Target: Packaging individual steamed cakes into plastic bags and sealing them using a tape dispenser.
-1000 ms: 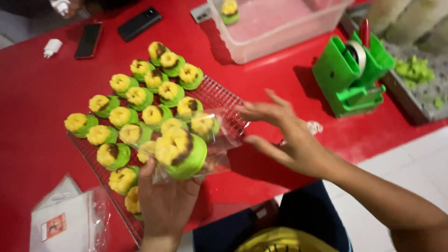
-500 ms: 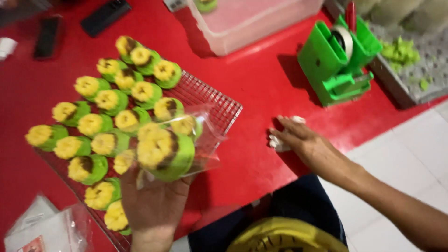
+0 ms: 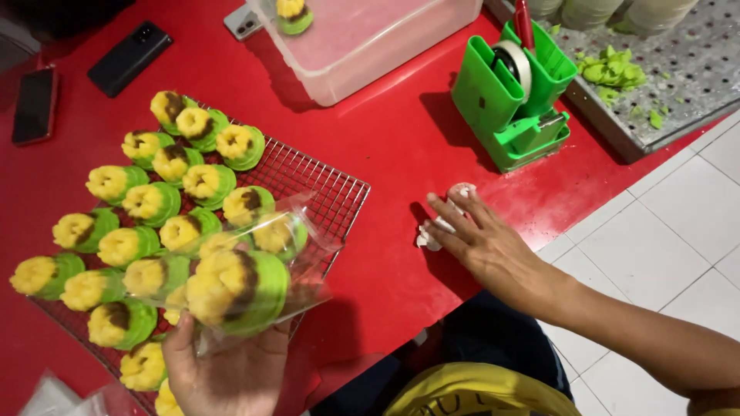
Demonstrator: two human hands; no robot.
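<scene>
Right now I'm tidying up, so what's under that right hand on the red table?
Under the right hand lies a small crumpled white piece, paper or tape by the look of it, resting on the red table. The fingers cover part of it, so its full shape cannot be seen.

The left hand (image 3: 223,370) held a bagged green-and-yellow cake (image 3: 235,289) above the wire rack (image 3: 324,189); the right hand (image 3: 482,243) pressed a white scrap (image 3: 435,231) onto the red table (image 3: 401,139).

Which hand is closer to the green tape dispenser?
The right hand. It rests on a small white wad on the red table, just below the green tape dispenser. The left hand is far off, holding a bagged green-and-yellow cake over the wire rack.
</scene>
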